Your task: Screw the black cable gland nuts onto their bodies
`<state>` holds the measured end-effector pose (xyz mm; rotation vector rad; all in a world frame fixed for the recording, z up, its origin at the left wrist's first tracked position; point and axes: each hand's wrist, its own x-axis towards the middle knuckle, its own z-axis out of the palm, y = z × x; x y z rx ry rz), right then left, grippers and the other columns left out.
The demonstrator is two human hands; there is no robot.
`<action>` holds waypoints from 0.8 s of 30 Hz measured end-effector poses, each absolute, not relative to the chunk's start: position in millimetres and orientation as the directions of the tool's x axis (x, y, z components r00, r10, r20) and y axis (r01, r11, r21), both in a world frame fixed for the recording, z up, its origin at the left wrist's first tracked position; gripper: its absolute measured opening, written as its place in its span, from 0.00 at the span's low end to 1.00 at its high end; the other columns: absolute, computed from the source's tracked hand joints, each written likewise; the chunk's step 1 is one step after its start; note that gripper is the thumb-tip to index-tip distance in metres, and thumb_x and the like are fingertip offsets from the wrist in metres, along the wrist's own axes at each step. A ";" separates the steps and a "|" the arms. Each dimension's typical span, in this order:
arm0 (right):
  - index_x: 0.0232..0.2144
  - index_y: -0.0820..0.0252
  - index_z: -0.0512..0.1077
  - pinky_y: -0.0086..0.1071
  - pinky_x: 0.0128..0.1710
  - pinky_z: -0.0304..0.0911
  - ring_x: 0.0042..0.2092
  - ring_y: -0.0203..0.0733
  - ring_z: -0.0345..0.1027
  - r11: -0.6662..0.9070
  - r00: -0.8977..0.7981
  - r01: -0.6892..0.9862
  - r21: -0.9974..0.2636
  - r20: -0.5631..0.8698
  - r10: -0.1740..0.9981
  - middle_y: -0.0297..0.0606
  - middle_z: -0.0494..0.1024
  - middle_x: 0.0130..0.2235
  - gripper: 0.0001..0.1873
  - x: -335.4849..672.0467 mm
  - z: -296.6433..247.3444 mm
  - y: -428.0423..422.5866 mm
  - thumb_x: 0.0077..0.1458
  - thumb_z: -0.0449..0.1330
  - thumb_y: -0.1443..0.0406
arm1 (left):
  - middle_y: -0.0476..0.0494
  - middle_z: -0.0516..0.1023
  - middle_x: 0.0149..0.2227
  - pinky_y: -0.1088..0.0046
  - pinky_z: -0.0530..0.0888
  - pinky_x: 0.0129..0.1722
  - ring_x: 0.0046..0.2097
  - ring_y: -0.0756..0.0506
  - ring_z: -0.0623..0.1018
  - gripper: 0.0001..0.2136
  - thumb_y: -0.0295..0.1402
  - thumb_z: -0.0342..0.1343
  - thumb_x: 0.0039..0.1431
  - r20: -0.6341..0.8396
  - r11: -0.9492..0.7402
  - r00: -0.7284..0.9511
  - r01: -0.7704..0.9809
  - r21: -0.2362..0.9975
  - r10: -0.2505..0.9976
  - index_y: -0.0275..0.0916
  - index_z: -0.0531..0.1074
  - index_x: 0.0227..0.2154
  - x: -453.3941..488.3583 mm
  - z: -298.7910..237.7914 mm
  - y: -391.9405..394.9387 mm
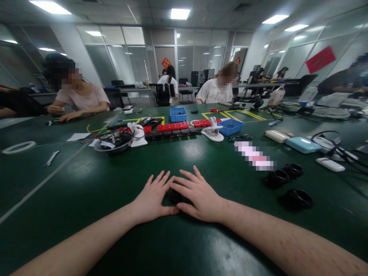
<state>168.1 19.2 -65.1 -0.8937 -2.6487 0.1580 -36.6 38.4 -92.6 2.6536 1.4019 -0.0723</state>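
A see-through bowl [117, 150] is sitting across the table on the left, and it is holding a tangle of black wires and small parts. A blue bin [178, 118] at the back is holding some dark things. Another blue bin [227, 131] is standing beside a white clip [213, 133]; I cannot tell what is lying in it.

A black thing [174, 196] is sitting on the green table [71, 211], in the gap between the hands. The left hand [152, 197] and the right hand [201, 197] are lying with fingers spread around it, and their tips are meeting. I cannot tell if they are touching the black thing. Three black rings [300, 199] are resting on the right, and a wrench [52, 158] is lying on the left. People [215, 91] are sitting farther back, and ceiling lights [180, 14] are shining.
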 end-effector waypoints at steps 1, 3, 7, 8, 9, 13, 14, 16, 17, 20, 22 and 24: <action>0.56 0.57 0.56 0.54 0.58 0.27 0.61 0.48 0.42 0.800 -0.751 0.565 -0.200 0.276 0.599 0.40 0.59 0.58 0.26 167.7 -65.0 18.7 0.56 0.49 0.57 | 0.38 0.41 0.63 0.49 0.46 0.57 0.63 0.36 0.44 0.44 0.63 0.41 0.45 -0.109 -0.555 0.564 0.826 0.103 0.819 0.40 0.47 0.60 -36.6 -92.4 38.5; 0.56 0.57 0.55 0.54 0.58 0.26 0.61 0.49 0.40 0.804 -0.758 0.565 -0.185 0.267 0.595 0.39 0.58 0.58 0.26 166.9 -64.9 17.9 0.57 0.48 0.57 | 0.38 0.41 0.63 0.49 0.46 0.57 0.63 0.36 0.43 0.43 0.63 0.41 0.46 -0.115 -0.553 0.563 0.826 0.106 0.819 0.39 0.47 0.60 -36.7 -92.1 38.6; 0.56 0.53 0.55 0.56 0.58 0.24 0.61 0.50 0.42 0.802 -0.765 0.565 -0.193 0.243 0.597 0.37 0.61 0.57 0.24 165.8 -64.7 17.7 0.58 0.47 0.57 | 0.38 0.41 0.63 0.49 0.46 0.57 0.63 0.36 0.43 0.44 0.63 0.41 0.45 -0.114 -0.549 0.560 0.828 0.116 0.821 0.39 0.45 0.60 -36.7 -91.6 38.6; 0.56 0.52 0.56 0.56 0.57 0.24 0.61 0.50 0.42 0.801 -0.765 0.565 -0.200 0.238 0.599 0.36 0.62 0.56 0.24 165.6 -64.4 17.8 0.58 0.47 0.57 | 0.38 0.41 0.63 0.49 0.46 0.57 0.63 0.35 0.44 0.44 0.63 0.41 0.45 -0.111 -0.547 0.559 0.829 0.118 0.822 0.39 0.44 0.60 -36.7 -91.5 38.6; 0.56 0.52 0.56 0.56 0.57 0.23 0.61 0.50 0.43 0.800 -0.765 0.564 -0.206 0.235 0.600 0.36 0.63 0.56 0.23 165.5 -64.2 17.9 0.58 0.47 0.58 | 0.39 0.41 0.63 0.49 0.46 0.57 0.63 0.35 0.44 0.44 0.63 0.42 0.45 -0.108 -0.546 0.557 0.829 0.120 0.823 0.39 0.44 0.60 -36.8 -91.6 38.6; 0.55 0.52 0.58 0.56 0.57 0.22 0.60 0.48 0.45 0.798 -0.764 0.560 -0.223 0.234 0.602 0.35 0.66 0.54 0.22 165.5 -63.6 18.4 0.58 0.48 0.59 | 0.39 0.41 0.63 0.49 0.46 0.57 0.63 0.35 0.44 0.44 0.63 0.42 0.45 -0.101 -0.550 0.561 0.827 0.118 0.821 0.39 0.44 0.60 -37.1 -92.4 39.0; 0.55 0.53 0.58 0.56 0.57 0.22 0.60 0.48 0.46 0.797 -0.763 0.560 -0.225 0.234 0.602 0.35 0.66 0.54 0.22 165.5 -63.7 18.6 0.58 0.48 0.59 | 0.39 0.41 0.63 0.49 0.47 0.57 0.63 0.35 0.44 0.44 0.63 0.42 0.45 -0.102 -0.550 0.561 0.827 0.115 0.822 0.39 0.44 0.61 -37.1 -92.6 39.1; 0.55 0.52 0.58 0.56 0.57 0.23 0.59 0.48 0.46 0.794 -0.760 0.564 -0.228 0.234 0.607 0.34 0.66 0.54 0.22 165.6 -64.4 19.1 0.58 0.49 0.59 | 0.39 0.41 0.63 0.49 0.46 0.57 0.63 0.35 0.44 0.44 0.63 0.42 0.45 -0.106 -0.548 0.557 0.830 0.104 0.823 0.39 0.44 0.61 -36.9 -92.7 39.3; 0.55 0.52 0.58 0.57 0.57 0.23 0.59 0.48 0.46 0.793 -0.759 0.564 -0.229 0.235 0.608 0.33 0.66 0.54 0.22 165.5 -64.7 19.3 0.58 0.49 0.59 | 0.38 0.41 0.63 0.49 0.46 0.57 0.63 0.35 0.44 0.45 0.63 0.42 0.45 -0.108 -0.547 0.555 0.831 0.100 0.825 0.39 0.44 0.61 -36.8 -92.6 39.3; 0.52 0.52 0.61 0.57 0.57 0.23 0.59 0.47 0.47 0.797 -0.761 0.559 -0.227 0.241 0.603 0.32 0.68 0.52 0.20 164.1 -64.5 18.3 0.57 0.50 0.59 | 0.38 0.41 0.63 0.49 0.46 0.57 0.63 0.36 0.43 0.45 0.63 0.41 0.45 -0.119 -0.549 0.558 0.829 0.102 0.821 0.38 0.44 0.61 -36.2 -91.7 39.0; 0.48 0.52 0.64 0.57 0.57 0.21 0.58 0.46 0.48 0.804 -0.766 0.554 -0.214 0.247 0.593 0.33 0.72 0.48 0.16 162.0 -63.1 15.8 0.56 0.51 0.61 | 0.38 0.40 0.63 0.49 0.46 0.57 0.63 0.36 0.43 0.45 0.63 0.41 0.45 -0.127 -0.551 0.561 0.828 0.102 0.818 0.38 0.43 0.61 -35.7 -90.8 38.7; 0.44 0.54 0.67 0.56 0.57 0.19 0.58 0.46 0.50 0.807 -0.767 0.560 -0.187 0.252 0.590 0.34 0.75 0.43 0.13 159.3 -60.5 11.9 0.55 0.53 0.63 | 0.38 0.40 0.63 0.49 0.46 0.57 0.63 0.36 0.42 0.46 0.63 0.42 0.44 -0.133 -0.550 0.558 0.830 0.099 0.819 0.38 0.43 0.61 -35.3 -89.8 38.6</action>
